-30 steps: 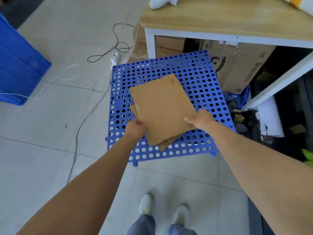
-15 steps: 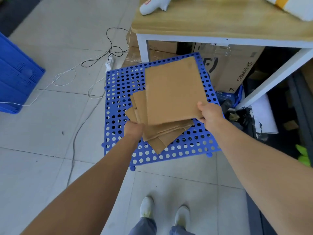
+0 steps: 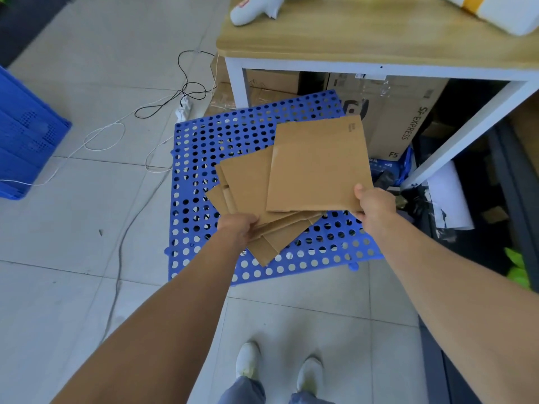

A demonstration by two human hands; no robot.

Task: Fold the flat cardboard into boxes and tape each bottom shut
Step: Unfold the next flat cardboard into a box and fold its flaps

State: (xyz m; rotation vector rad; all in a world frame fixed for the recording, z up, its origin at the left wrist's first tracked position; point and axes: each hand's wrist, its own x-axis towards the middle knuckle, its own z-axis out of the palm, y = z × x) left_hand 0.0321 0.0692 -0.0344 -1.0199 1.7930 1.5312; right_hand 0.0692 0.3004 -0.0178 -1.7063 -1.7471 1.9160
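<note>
The pale tiled floor (image 3: 73,258) carries a blue perforated mat (image 3: 204,158), which lies flat beside the white leg of the table (image 3: 364,33). A blue crate (image 3: 26,132) stands at the left edge. A black cable (image 3: 186,88) and a white cable (image 3: 102,138) run loose over the tiles. Under the table stands a printed cardboard box (image 3: 408,112). On the wooden top lies a white object (image 3: 253,8).
</note>
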